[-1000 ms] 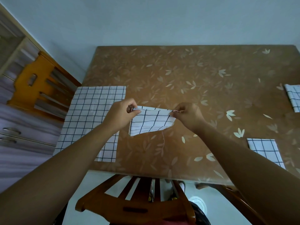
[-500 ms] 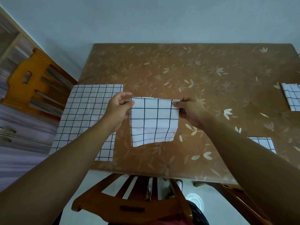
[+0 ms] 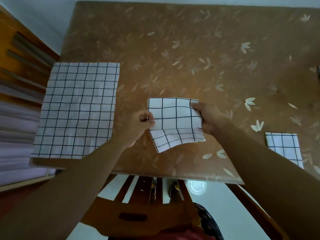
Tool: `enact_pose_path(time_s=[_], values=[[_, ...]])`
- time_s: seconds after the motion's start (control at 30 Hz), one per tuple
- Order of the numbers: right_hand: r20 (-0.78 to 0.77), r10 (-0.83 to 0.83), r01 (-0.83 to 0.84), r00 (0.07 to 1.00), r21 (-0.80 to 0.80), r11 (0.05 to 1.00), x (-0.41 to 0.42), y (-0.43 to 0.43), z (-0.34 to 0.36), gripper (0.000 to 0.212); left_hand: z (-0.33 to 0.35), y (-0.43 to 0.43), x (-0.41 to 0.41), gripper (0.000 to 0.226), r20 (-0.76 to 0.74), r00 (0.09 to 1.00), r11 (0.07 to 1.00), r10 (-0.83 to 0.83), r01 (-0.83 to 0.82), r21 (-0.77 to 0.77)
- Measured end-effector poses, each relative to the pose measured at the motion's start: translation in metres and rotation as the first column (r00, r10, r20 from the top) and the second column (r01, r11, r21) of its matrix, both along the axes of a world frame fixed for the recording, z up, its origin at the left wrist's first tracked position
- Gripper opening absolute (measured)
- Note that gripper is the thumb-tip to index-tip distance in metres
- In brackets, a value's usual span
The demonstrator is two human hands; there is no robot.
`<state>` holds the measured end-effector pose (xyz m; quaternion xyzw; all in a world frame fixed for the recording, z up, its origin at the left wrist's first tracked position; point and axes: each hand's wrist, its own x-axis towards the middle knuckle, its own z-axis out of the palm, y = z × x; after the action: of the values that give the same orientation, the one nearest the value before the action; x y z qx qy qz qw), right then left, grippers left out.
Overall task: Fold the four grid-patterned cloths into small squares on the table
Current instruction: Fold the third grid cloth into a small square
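A partly folded white cloth with a black grid sits at the middle of the brown leaf-patterned table. Its near edge curls up off the table. My left hand pinches its left edge and my right hand grips its right edge. A larger grid cloth lies flat on the table's left near corner. A small folded grid cloth rests at the right, partly behind my right forearm.
A wooden chair back stands just below the table's near edge. Another wooden chair and drawers are at the left. The wall runs along the table's far side.
The camera has tilted down and moved closer. The held cloth has come down from hanging by its top corners onto the table, my hands now on its side edges. The far-right cloth has left the view.
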<state>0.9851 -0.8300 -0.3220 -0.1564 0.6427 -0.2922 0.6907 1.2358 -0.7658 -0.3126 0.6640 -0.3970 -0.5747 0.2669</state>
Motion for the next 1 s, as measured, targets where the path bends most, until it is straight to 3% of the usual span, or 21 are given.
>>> enact_pose_path(time_s=[0.1,0.17,0.27,0.37,0.43,0.53,0.6,0.73,0.87,0.93,1.0], values=[[0.069,0.091,-0.092,0.993,0.012,0.996,-0.008,0.004,-0.014,0.026,-0.017,-0.004,-0.001,0.03,-0.057,0.997,0.998,0.044,-0.041,0.04],[-0.041,0.22,-0.222,0.975,-0.031,0.975,-0.011,0.011,-0.022,0.024,-0.024,-0.008,0.0,0.049,-0.097,0.995,0.999,0.031,-0.027,0.041],[-0.261,0.279,-0.307,0.924,-0.07,0.949,-0.01,0.02,-0.035,0.051,-0.035,-0.014,0.001,0.065,-0.129,0.991,0.997,0.021,-0.012,0.074],[-0.423,0.34,-0.419,0.84,-0.107,0.902,-0.008,0.024,-0.051,0.042,-0.044,-0.019,0.002,0.071,0.049,0.995,0.996,-0.081,0.079,0.052],[-0.552,0.415,-0.551,0.723,-0.099,0.828,-0.004,0.025,-0.058,0.033,-0.047,-0.017,0.001,0.065,0.307,0.919,0.967,-0.248,0.256,0.014],[-0.727,0.557,-0.787,0.402,0.037,0.616,0.003,0.032,-0.066,0.034,-0.067,-0.008,0.004,0.061,0.746,0.534,0.831,-0.397,0.555,0.045],[-0.797,0.562,-0.848,0.219,0.129,0.514,0.008,0.039,-0.071,0.047,-0.083,-0.002,0.008,0.06,0.863,0.364,0.791,-0.352,0.608,0.066],[-0.912,0.409,-0.904,-0.013,0.186,0.386,0.016,0.047,-0.076,0.047,-0.099,0.008,0.003,0.059,0.948,0.177,0.614,-0.264,0.789,0.023],[-0.934,0.281,-0.952,-0.221,0.269,0.144,0.026,0.055,-0.099,0.076,-0.128,0.016,-0.019,0.059,0.917,0.266,0.614,-0.299,0.789,-0.029],[-0.911,0.284,-0.941,-0.3,0.331,0.07,0.026,0.063,-0.114,0.088,-0.142,0.02,-0.021,0.072,0.913,0.205,0.595,-0.353,0.802,0.05],[-0.909,0.273,-0.937,-0.316,0.344,0.058,0.023,0.07,-0.124,0.092,-0.15,0.025,-0.015,0.079,0.93,0.165,0.576,-0.329,0.815,0.059]])
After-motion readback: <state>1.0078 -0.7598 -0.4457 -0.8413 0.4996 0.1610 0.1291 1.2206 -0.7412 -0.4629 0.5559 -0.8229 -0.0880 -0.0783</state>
